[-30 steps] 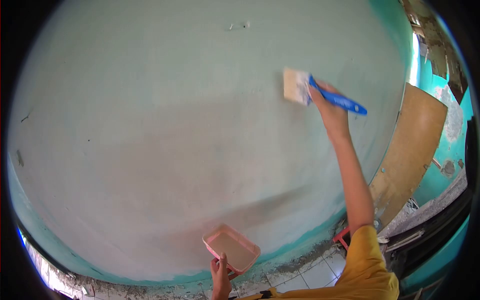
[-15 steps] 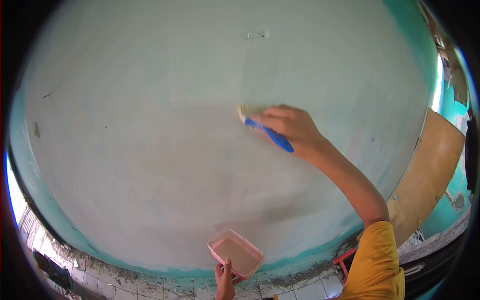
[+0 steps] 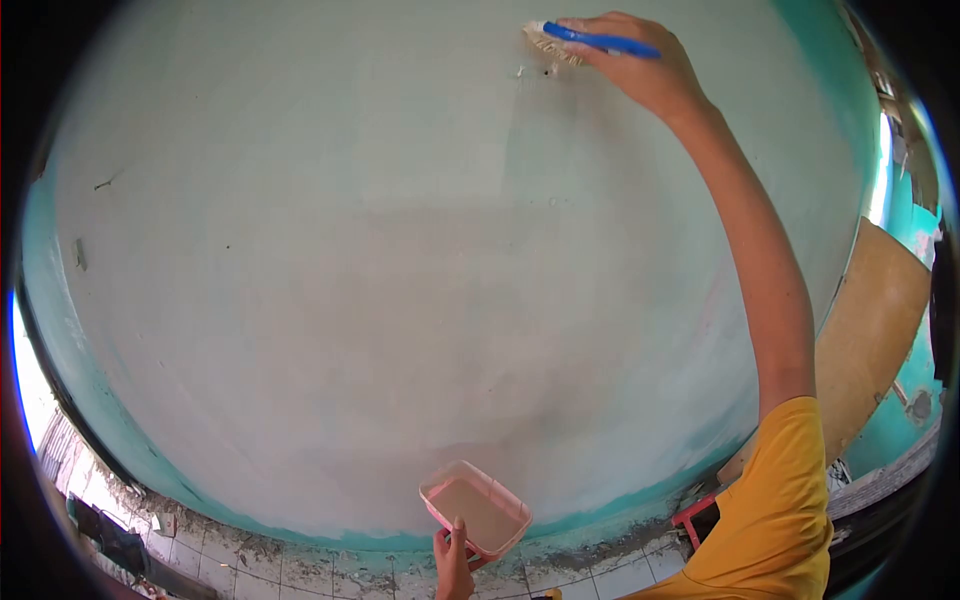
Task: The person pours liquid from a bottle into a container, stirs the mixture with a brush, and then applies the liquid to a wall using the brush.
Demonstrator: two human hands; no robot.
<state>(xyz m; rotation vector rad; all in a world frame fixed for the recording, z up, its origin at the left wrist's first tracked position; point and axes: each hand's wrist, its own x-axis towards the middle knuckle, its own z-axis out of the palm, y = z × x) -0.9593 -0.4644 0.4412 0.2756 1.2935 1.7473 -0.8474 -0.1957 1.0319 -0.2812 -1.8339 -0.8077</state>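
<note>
High on the wall, my right hand [image 3: 640, 70] grips a paintbrush [image 3: 610, 42] by its blue handle. The pale bristles touch or nearly touch the wall [image 3: 400, 300], just above a small hole with a white mark. A damp-looking darker strip runs down the wall below the brush. At the bottom, my left hand [image 3: 454, 570] holds a pink rectangular plastic tub [image 3: 505, 495] by its near side, thumb over the rim. Greyish-white liquid partly fills the tub.
A curved brown board [image 3: 870, 320] leans at the right beside a turquoise wall. A red object [image 3: 690, 515] stands on the floor near my yellow sleeve. Dirty white tiles [image 3: 300, 570] run along the wall's foot; dark items lie at lower left.
My right hand has moved the paintbrush up the wall, from mid-height to above the small hole. My left hand and the tub have stayed nearly in place.
</note>
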